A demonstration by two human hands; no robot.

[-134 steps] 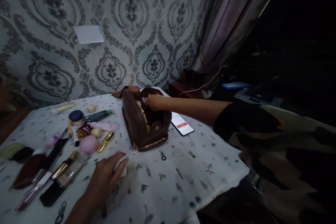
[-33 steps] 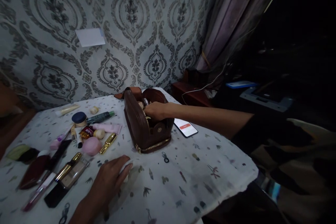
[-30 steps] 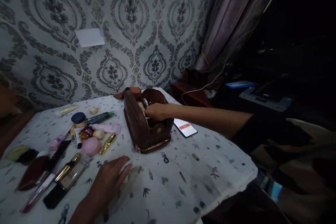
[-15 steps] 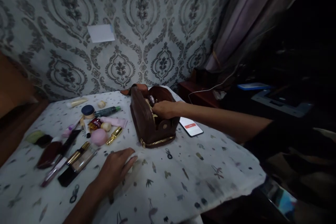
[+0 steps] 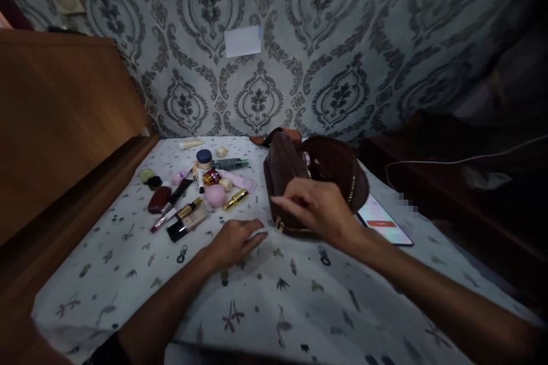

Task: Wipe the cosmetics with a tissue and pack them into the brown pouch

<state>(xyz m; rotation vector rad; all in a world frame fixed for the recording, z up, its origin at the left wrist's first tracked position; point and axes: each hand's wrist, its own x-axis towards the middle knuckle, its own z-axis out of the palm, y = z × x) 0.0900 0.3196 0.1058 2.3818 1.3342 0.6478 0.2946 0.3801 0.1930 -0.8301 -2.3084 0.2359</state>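
bag (image 5: 280, 165) on printed tablecloth (image 5: 308, 308), patterned wall (image 5: 274, 85) behind

Dim interior, cool grey-blue cast; direction of the main light cannot be told. Palest zones: tablecloth (image 5: 261, 296) around both hands, white card (image 5: 242, 41) on the wall beyond. Phone (image 5: 387, 228) right of the right hand (image 5: 319, 211) glows, lettering washed out; blocky pixelated patch just past it. Small glints on the gold tube (image 5: 235, 199) beyond the left hand (image 5: 237, 242). Bag (image 5: 282, 177) interior, past the right hand, sunk in brown shade. Right hand slightly smeared; white item (image 5: 258, 232) in left fingers lacks detail. Far right nearly black, blurred. Wide-angle stretch toward edges, cabinet (image 5: 55, 91) at far left included.
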